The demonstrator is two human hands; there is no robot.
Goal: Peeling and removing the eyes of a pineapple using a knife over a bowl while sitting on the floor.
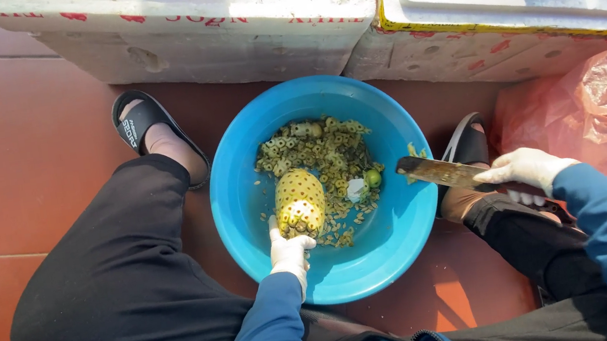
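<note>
The left hand (288,252), gloved, is clamped on the base of a peeled pineapple (300,202), steadying it over the blue basin (399,244) so trimmings (321,152) fall beyond it. The right hand (526,167) is closed around a knife (440,171), blade pointing inward; its handle is hidden. Farther off, foam boxes (259,12) are cut off.

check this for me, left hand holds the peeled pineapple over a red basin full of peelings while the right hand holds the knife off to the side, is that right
Not quite: the basin is blue, not red, as the head view shows. The rest stands: the left hand holds the peeled pineapple over the basin of peelings, and the right hand holds the knife off to the side.
</note>
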